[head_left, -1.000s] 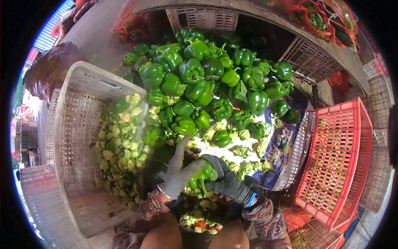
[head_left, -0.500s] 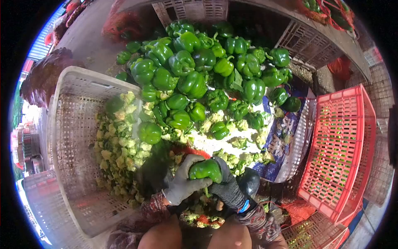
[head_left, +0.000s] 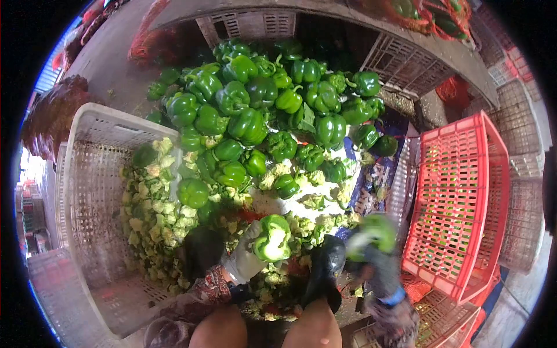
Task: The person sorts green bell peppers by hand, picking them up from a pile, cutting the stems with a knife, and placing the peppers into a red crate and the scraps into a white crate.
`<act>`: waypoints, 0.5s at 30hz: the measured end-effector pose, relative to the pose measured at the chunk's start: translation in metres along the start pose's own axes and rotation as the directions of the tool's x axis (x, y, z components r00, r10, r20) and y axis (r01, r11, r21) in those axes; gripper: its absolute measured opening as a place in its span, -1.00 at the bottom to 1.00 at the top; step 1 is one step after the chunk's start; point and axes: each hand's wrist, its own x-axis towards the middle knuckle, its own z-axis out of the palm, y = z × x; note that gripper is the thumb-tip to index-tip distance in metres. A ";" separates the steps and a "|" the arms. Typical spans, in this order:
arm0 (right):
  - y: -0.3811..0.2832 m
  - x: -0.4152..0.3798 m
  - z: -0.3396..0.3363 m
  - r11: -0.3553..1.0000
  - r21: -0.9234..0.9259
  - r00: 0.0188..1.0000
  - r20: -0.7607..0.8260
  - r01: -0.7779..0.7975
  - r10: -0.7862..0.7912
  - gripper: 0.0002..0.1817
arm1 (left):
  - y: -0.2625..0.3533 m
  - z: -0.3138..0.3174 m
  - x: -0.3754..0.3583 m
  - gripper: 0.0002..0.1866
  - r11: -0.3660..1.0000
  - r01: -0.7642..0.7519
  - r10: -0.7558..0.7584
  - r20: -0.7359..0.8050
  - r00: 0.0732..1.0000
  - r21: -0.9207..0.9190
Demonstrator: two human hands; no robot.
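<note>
My left hand (head_left: 241, 262), in a light grey glove, is closed around an opened half of a green bell pepper (head_left: 271, 239) whose pale inside faces up. To the right, my right hand (head_left: 378, 269) in a dark glove grips another bell pepper piece (head_left: 371, 232), green and pale and smeared by motion. In front of both hands lies a pile of whole green bell peppers (head_left: 246, 124). Pale pepper cores (head_left: 159, 214) fill part of the grey crate (head_left: 78, 191) at left, and more lie scattered below the pile.
A red plastic crate (head_left: 447, 209) stands tilted at right, with green pieces showing through its slots. Grey crates (head_left: 406, 64) stand behind the pile. My dark boots (head_left: 326, 264) and bare knees are close below the hands. Red net bags (head_left: 154, 43) lie at the back.
One whole pepper between both hands is now in two pieces. My right hand has swung right with one piece, while the left holds the other. The view has shifted slightly.
</note>
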 end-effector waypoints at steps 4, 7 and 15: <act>-0.089 -0.075 -0.251 0.660 -0.729 0.692 -0.383 0.181 -0.612 -0.47 | 0.004 0.016 -0.009 -0.42 0.988 -0.043 0.054 -0.070 0.996 0.148; -0.141 -0.111 -0.292 0.326 -0.944 0.427 -0.273 0.054 -0.862 -0.56 | -0.010 0.009 -0.003 -0.45 0.951 -0.162 0.190 -0.083 0.978 0.264; -0.013 -0.042 -0.067 0.643 -0.751 0.946 -0.080 0.151 -0.315 -0.50 | -0.012 0.026 -0.012 -0.48 0.874 -0.222 0.293 -0.102 0.951 0.433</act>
